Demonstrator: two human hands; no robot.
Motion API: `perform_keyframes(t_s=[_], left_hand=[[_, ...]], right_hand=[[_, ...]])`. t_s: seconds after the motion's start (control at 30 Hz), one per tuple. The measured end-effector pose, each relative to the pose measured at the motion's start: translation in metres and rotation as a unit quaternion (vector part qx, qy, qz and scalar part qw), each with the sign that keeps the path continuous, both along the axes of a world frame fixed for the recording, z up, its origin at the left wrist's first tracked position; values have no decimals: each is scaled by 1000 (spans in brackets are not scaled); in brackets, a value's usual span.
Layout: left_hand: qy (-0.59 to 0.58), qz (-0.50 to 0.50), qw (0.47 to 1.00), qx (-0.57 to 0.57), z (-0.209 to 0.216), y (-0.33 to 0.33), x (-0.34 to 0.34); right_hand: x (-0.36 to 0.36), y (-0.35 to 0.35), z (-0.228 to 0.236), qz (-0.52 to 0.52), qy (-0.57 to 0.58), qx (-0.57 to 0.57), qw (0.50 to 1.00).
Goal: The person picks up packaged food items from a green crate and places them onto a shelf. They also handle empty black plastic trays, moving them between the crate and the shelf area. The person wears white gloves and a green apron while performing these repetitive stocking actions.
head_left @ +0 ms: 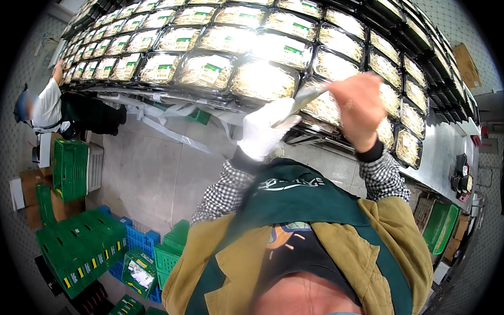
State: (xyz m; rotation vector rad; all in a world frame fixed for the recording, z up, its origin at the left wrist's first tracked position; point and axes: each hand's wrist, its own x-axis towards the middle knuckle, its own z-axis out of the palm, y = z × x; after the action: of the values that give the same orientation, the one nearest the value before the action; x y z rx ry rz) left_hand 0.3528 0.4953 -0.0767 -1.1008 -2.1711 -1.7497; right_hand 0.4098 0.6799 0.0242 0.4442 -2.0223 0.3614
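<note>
My left hand (265,131), in a white glove, is closed on a pale grey-green strip (311,95), which looks like a sheet or strip of labels. The strip slants up toward my bare right hand (360,106). That hand is blurred, its fingers curled together at the strip's far end; what they pinch is too smeared to make out. Under and beyond both hands lie rows of black trays with clear covers, filled with pale, sprout-like shreds. A tray (264,81) just beyond my left hand shows no label, while the tray (206,71) left of it bears a white-and-green one.
Stacked black trays (441,72) rise at the far right, beside a metal table (442,158). Another person (48,106) stands at the table's left end. Green crates (85,246) and a blue crate (141,239) sit lower left. Loose plastic film (169,131) hangs off the table edge.
</note>
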Motion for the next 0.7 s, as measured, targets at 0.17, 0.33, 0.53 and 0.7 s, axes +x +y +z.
perform_keyframes(t_s=[0.17,0.33,0.53,0.7], left_hand=[[-374,-157,900,-159,-13,-62,14],[-407,-258,872,-81,12,-87,49],[-452,-143,877,-74,8,-79,47],[-348,-38,937,5,22,-42,36]], right_hand=[[-47,33,-51,-36,-144,-383,912],[-79,-9,-147,-219,-292,-36,930],[-52,-6,-131,-198,-322,-47,925],[24,-31,-58,150,-416,-341,829]])
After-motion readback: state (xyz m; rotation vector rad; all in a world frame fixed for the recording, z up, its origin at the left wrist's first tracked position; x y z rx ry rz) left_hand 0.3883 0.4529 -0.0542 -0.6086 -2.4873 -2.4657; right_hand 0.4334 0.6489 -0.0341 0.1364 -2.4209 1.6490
